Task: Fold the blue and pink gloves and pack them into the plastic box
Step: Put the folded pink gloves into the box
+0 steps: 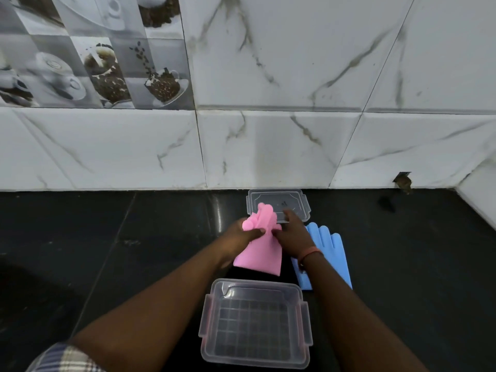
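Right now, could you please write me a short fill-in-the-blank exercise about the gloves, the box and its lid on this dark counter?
1. Both hands, the left hand and the right hand, are gripping the soft ____ glove.
2. The flat blue rubber glove lies to the ____ of it.
3. The clear plastic box nearest the person is ____ inside.
4. The clear plastic lid lies beside the marble-tiled ____.

Missing words: pink; right; empty; wall

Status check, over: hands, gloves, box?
Left hand and right hand both gripping soft pink rubber glove, mid-fold. Blue rubber glove flat on counter, untouched. Clear plastic box open, empty; nothing blocking.
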